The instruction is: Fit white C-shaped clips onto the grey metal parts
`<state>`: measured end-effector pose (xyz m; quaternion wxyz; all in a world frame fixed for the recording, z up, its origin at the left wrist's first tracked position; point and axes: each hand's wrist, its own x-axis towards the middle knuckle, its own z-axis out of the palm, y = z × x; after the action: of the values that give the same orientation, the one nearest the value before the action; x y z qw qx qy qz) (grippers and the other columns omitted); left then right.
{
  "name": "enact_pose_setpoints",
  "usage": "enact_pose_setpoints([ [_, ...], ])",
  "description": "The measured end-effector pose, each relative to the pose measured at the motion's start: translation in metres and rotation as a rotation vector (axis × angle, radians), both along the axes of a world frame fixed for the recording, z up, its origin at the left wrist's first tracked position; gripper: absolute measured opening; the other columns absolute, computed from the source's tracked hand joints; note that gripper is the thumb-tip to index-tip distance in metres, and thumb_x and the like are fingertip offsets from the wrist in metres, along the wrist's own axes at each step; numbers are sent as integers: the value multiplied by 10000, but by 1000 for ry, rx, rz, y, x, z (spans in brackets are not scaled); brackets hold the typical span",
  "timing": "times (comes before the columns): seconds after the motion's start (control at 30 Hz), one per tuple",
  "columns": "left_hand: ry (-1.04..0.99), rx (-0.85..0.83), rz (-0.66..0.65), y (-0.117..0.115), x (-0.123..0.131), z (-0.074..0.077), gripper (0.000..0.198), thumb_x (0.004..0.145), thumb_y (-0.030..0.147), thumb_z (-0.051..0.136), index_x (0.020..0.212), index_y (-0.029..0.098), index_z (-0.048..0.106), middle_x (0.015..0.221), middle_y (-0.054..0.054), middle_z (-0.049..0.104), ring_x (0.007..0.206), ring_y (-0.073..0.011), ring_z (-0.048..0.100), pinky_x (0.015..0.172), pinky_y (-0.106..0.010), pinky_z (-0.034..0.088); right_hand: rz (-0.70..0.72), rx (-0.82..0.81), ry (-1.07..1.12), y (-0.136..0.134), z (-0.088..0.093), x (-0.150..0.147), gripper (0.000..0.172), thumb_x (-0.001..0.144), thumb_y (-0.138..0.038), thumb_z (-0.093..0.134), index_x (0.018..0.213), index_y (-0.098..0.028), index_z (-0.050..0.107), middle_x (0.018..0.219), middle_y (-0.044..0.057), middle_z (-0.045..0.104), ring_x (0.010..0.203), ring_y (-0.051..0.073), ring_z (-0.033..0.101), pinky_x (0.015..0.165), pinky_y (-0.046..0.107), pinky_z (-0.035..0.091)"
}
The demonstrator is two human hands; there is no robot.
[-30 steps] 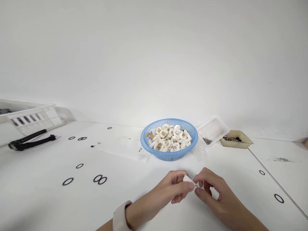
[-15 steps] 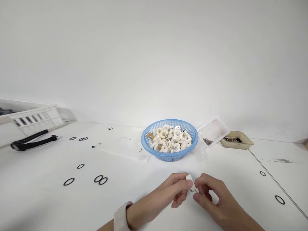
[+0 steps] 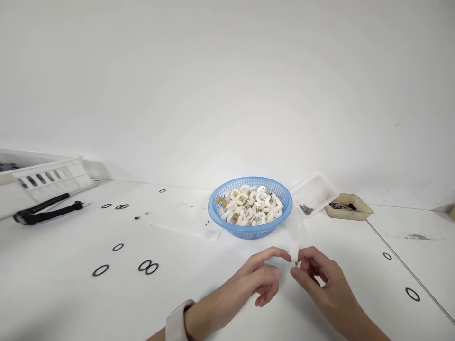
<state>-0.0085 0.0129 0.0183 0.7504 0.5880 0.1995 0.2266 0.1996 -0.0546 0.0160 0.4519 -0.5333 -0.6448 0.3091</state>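
Observation:
Between the thumb and index finger of my right hand is a small white plastic piece, held upright with a tiny metal bit at its lower end. The tip of my left index finger rests against the piece's left side or just beside it. My left hand has its thumb apart from that finger, with nothing gripped; its other fingers curl below. Beyond both hands stands a blue plastic basket heaped with white C-shaped pieces, some with metal bits among them.
Right of the basket, a tilted white tray holds thin metal parts, beside a beige tray with wire pieces. Several black rings lie on the white table. At far left are a white crate and a black strap-like object.
The white piece has moved slightly right and up and now stands upright in my right hand. My left thumb has let go of it, and my left index finger has stretched out.

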Motion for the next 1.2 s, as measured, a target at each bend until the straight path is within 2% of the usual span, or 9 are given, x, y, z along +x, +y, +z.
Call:
enact_pose_setpoints([
  [0.2, -7, -34, -45, 0, 0, -4, 559, 913, 391, 597, 1419, 169, 513, 675, 24, 580, 608, -145, 475, 604, -289, 348, -48, 12, -2, 2, -3, 3, 182, 961, -422, 626, 913, -256, 573, 639, -70, 447, 587, 137, 430, 556, 230, 393],
  [0.4, 7, -63, -69, -2, -1, 1, 674, 905, 351, 595, 1536, 179, 431, 712, 9, 610, 645, -163, 528, 612, -297, 360, -109, 41, -2, 4, -3, 3, 203, 956, -453, 629, 929, -252, 615, 628, -65, 463, 572, 136, 438, 544, 229, 410],
  [0.7, -2, -78, -166, -3, -4, 0, 709, 933, 300, 589, 1597, 219, 356, 770, -2, 629, 664, -159, 546, 632, -301, 349, -142, 128, -45, 4, -6, 4, 183, 959, -429, 633, 925, -249, 625, 605, -69, 468, 543, 128, 433, 508, 215, 405],
  [0.9, -14, -140, -179, -2, -3, -2, 735, 908, 285, 604, 1597, 218, 355, 757, -4, 639, 644, -154, 545, 614, -293, 349, -138, 169, -83, 3, -8, 4, 156, 965, -405, 629, 964, -251, 651, 603, -73, 484, 534, 121, 443, 502, 204, 411],
  [1.2, -129, -291, -201, 2, -1, -5, 804, 926, 425, 605, 1621, 176, 287, 758, -36, 655, 601, -156, 499, 564, -278, 327, -158, 276, -149, 4, -1, -1, 184, 966, -358, 608, 1040, -227, 714, 593, -56, 546, 489, 113, 479, 426, 197, 387],
])
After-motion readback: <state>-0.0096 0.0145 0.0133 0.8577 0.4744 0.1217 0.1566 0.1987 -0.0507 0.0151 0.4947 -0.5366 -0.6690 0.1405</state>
